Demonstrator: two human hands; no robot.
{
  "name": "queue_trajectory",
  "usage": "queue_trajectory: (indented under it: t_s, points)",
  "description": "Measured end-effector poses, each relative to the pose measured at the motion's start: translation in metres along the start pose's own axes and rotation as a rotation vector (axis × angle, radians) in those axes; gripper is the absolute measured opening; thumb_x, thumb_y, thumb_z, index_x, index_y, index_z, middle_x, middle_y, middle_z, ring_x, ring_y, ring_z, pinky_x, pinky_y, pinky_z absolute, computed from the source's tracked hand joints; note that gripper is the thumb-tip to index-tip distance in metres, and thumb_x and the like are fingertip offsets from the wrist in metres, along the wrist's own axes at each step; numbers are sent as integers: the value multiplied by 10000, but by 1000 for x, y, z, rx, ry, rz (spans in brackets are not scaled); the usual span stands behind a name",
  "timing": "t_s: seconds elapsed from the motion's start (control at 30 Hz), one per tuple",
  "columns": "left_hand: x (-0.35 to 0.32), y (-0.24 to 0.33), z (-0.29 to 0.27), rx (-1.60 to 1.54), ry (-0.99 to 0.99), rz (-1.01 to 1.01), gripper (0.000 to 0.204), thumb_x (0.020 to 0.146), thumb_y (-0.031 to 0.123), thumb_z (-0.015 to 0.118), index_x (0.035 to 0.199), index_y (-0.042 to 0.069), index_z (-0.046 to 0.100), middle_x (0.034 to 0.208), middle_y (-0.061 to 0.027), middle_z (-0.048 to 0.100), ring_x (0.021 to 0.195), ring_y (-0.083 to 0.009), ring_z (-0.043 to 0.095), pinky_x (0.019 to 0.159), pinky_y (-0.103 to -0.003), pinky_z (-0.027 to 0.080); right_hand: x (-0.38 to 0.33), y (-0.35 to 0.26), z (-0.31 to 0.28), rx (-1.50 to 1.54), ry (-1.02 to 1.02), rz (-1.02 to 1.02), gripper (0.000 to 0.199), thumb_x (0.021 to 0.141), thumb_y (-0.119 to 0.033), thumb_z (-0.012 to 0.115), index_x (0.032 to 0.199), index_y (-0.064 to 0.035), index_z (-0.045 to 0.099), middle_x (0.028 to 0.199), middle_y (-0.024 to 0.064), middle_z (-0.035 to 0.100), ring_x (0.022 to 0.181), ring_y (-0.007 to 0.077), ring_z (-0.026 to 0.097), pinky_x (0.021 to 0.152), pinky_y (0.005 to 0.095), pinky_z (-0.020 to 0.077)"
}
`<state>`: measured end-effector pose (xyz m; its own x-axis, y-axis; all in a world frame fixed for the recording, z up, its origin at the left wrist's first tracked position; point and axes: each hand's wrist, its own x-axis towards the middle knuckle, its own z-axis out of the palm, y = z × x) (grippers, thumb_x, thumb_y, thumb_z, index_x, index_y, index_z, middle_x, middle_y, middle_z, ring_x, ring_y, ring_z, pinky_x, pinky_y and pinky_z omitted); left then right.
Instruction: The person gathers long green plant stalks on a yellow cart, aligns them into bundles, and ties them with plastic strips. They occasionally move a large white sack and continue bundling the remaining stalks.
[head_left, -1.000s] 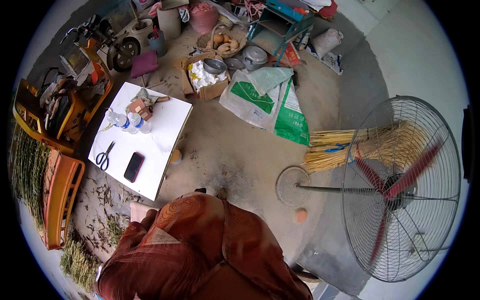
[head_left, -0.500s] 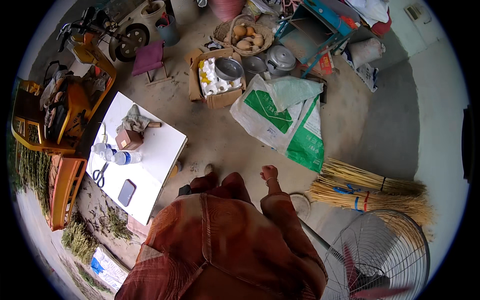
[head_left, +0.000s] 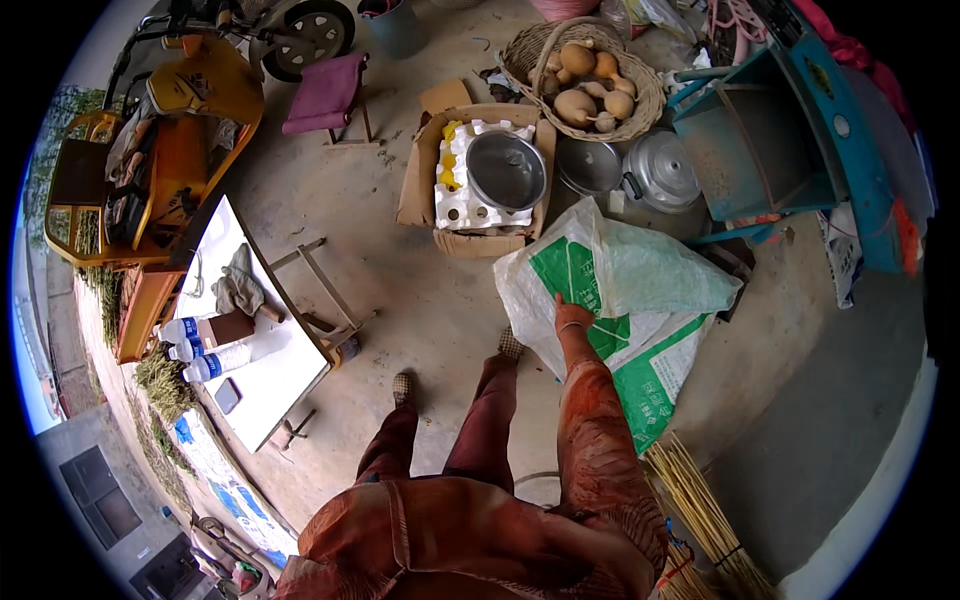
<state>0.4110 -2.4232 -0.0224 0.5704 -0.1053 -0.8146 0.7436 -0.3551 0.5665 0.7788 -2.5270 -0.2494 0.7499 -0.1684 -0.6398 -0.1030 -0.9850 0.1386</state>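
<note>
My right hand (head_left: pixel 572 315), with a band at the wrist, reaches forward over the white and green woven sack (head_left: pixel 650 265). One finger sticks out, apart from the others, and nothing shows in the hand. Whether it touches the sack I cannot tell. The sack lies crumpled on the floor, its paler part folded over on the right. Beyond it stands an open cardboard box (head_left: pixel 420 190) holding white foam trays (head_left: pixel 455 212) and a metal bowl (head_left: pixel 507 170). My left hand is out of view.
A wicker basket of gourds (head_left: pixel 575 105), a lidded pot (head_left: pixel 662 172) and a teal metal stand (head_left: pixel 850 130) are at the far right. On the left is a white table (head_left: pixel 285 375) with bottles, a phone and a cloth. Straw bundles (head_left: pixel 705 510) lie at the near right.
I have stepped forward, and the box, basket and sack are closer. My right hand has swung forward from beside my body to over the sack. The fan has left the view.
</note>
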Motion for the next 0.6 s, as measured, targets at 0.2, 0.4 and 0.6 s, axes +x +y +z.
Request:
queue_trajectory:
  t_s: [0.2,0.4,0.6]
  points:
    - [35,86,61,-86,-131,-24,442,665,173,714,1050,42,541,908,-173,602,877,-321,593,780,-402,470,142,-16,-33,-399,-282,-136,630,938,-522,192,1060,-122,664,1050,111,652,935,310,631,681,541,481]
    - [76,96,43,-93,-162,-77,480,656,172,724,1074,40,528,918,-178,596,882,-325,588,784,-406,469,245,30,3,-973,-149,-42,307,808,-244,546,996,-21,642,880,212,637,651,369,621,433,485,474]
    - [48,90,54,-134,-217,-66,518,647,172,733,1098,38,516,928,-183,589,888,-330,584,788,-410,467,177,109,-16,-464,157,-433,165,769,-127,545,756,-154,708,805,45,689,703,239,668,549,387,512]
